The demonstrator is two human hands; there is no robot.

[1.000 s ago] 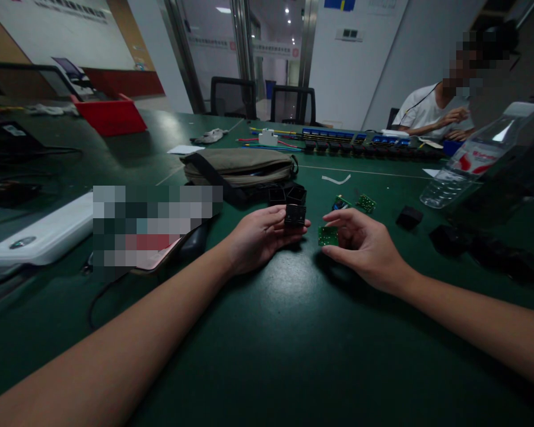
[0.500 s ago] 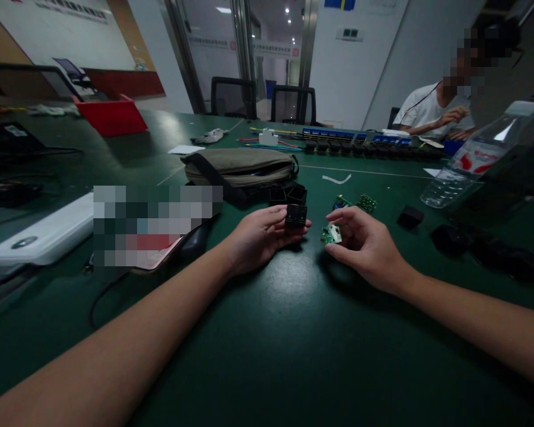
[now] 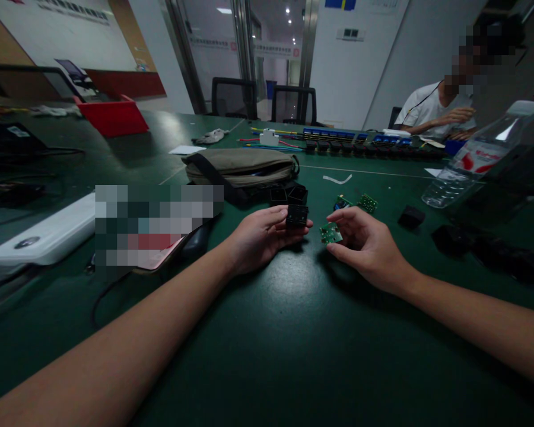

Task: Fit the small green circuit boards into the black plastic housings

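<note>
My left hand (image 3: 264, 237) is closed on a small black plastic housing (image 3: 297, 216), thumb on its near side and fingers beneath. To its right, my right hand (image 3: 368, 246) pinches a small green circuit board (image 3: 330, 233) between thumb and fingertips. A short gap separates the board from the housing. Just beyond my right hand, another green circuit board (image 3: 367, 203) lies on the table, beside a board with a blue part (image 3: 342, 202). Open black boxes (image 3: 289, 194) sit behind my left hand.
An olive bag (image 3: 244, 166) lies beyond my hands. Left are a white power bank (image 3: 44, 231) and a partly blurred phone (image 3: 160, 255). A clear bottle (image 3: 476, 154) and black blocks (image 3: 454, 238) stand right. Across the dark green table (image 3: 276, 356) sits a person (image 3: 431, 107).
The circuit board in my right hand has turned, so more of its green face shows. The housing has tilted slightly in my left hand. Both hands stay in nearly the same place.
</note>
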